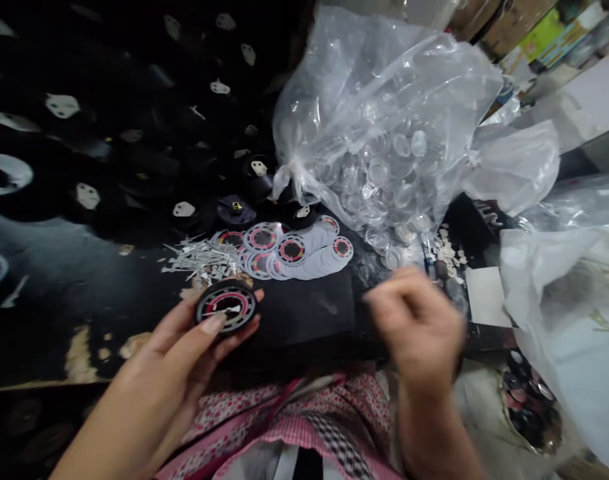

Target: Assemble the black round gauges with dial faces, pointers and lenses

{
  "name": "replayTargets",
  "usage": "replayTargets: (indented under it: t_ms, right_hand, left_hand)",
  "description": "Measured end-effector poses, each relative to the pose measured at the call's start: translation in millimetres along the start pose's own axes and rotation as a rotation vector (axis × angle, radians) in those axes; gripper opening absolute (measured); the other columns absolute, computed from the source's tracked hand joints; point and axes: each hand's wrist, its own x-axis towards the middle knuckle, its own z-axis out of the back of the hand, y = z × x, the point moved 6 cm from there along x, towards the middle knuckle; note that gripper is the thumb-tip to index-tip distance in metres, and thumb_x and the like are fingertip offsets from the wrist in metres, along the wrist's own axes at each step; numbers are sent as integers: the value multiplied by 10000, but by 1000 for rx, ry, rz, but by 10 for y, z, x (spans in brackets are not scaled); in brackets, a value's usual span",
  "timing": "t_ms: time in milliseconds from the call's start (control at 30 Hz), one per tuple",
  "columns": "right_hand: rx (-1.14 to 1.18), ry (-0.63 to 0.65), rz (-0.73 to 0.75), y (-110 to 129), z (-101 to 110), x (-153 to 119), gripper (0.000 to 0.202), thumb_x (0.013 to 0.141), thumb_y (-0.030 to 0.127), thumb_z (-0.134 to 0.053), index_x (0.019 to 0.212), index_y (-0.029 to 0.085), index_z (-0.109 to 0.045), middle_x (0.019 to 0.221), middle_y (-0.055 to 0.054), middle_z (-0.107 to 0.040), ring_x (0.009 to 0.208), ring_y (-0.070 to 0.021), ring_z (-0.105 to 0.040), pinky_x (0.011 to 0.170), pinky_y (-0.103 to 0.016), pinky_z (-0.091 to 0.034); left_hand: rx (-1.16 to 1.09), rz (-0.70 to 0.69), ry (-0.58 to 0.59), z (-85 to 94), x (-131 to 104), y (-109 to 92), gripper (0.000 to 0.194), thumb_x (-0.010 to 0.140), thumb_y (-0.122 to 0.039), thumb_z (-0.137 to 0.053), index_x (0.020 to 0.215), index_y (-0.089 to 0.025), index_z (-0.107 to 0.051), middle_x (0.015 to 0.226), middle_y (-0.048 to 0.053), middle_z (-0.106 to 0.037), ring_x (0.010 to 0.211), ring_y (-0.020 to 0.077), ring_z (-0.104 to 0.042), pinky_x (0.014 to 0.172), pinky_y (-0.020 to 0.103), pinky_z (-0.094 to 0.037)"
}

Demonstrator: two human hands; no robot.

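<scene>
My left hand [184, 340] is closed around a round black gauge [227, 307], its dial facing up and the thumb on the front near a white pointer. The dial carries a red and white scale. My right hand [417, 327], blurred by motion, hovers to the right with its fingers curled; whatever they hold, if anything, cannot be made out. Beyond the gauge lie a heap of small white pointers [201, 259] and fanned stacks of printed dial discs [291, 249]. Between the hands is a flat black pad [309, 308].
A large clear plastic bag [384, 87] spills clear round covers [379, 173] at the back. Several dark round housings [184, 209] with white plates cover the back left. Pale chips [449, 248] and a white card [485, 296] lie at right. A bag of dark parts [529, 400] stands lower right.
</scene>
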Motion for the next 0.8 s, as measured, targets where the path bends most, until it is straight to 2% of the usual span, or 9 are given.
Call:
replayTargets:
  t_ms: [33,67,100,200,267,400,500,667,800]
  right_hand:
    - [-86,-290,-40,-161,320,-32,204,965,317,-594,799,217,-658,766,26,-632,727,-129,-579,724,-282,-426]
    - [-152,-422,-92,-344,519,-65,160,965,299,-574,892,211,-685,864,-2,-673,803,-147,-610,785,-305,-446]
    - [-168,-470,-142,-539,636,-80,156,952,279,-565,948,200,-699,913,-23,-687,874,-165,-629,848,-329,-451]
    - [27,-407,-287,-1033,616,-70,183,893,239,-521,946,180,-686,856,-33,-678,832,-186,-650,824,-360,-481]
    - [164,-375,-326,-1092,451,-62,160,857,211,-502,885,189,-657,726,3,-613,652,-155,-596,684,-332,-481]
    - [523,-250,-236,-587,-28,-11,130,782,121,-488,747,231,-549,569,72,-420,446,-95,-385,518,-280,-404]
    - [748,12,-103,-57,-420,16,190,844,119,-455,795,241,-591,663,36,-492,505,-110,-449,530,-298,-436]
    - [489,323,136,373,-772,41,247,900,134,-416,786,232,-612,763,-5,-615,720,-151,-589,654,-321,-502]
    - [392,433,171,445,-727,45,240,909,180,-392,755,249,-563,729,2,-600,709,-157,-593,651,-329,-514]
  left_hand:
    - [-80,45,28,-49,-6,29,365,766,-369,-796,1094,-223,-732,1185,73,-771,1107,270,-705,878,309,-616]
    - [-138,95,73,-112,-16,66,331,793,-370,-778,1071,-195,-741,1175,100,-771,1103,284,-706,883,338,-621]
    - [-182,160,129,-183,-28,118,297,833,-375,-744,1048,-171,-749,1162,125,-772,1096,294,-709,894,364,-621]
    - [-261,361,261,-356,-61,302,246,935,-346,-638,989,-139,-758,1111,157,-781,1048,291,-734,938,403,-601]
    - [-277,394,289,-402,-56,363,233,956,-317,-616,956,-132,-758,1091,159,-785,1025,292,-746,953,417,-592]
    - [-252,369,269,-399,-48,366,202,963,-276,-611,979,-146,-764,1090,134,-791,985,269,-760,902,383,-609]
    - [-258,337,313,-416,-61,334,184,946,-295,-646,971,-166,-774,1083,109,-795,982,244,-758,905,358,-604]
    - [-257,316,328,-407,-45,378,93,868,-280,-747,920,-207,-775,968,38,-799,928,198,-751,863,308,-603]
    - [-249,306,320,-414,-40,379,116,854,-294,-756,938,-214,-757,992,43,-795,966,227,-748,866,328,-599]
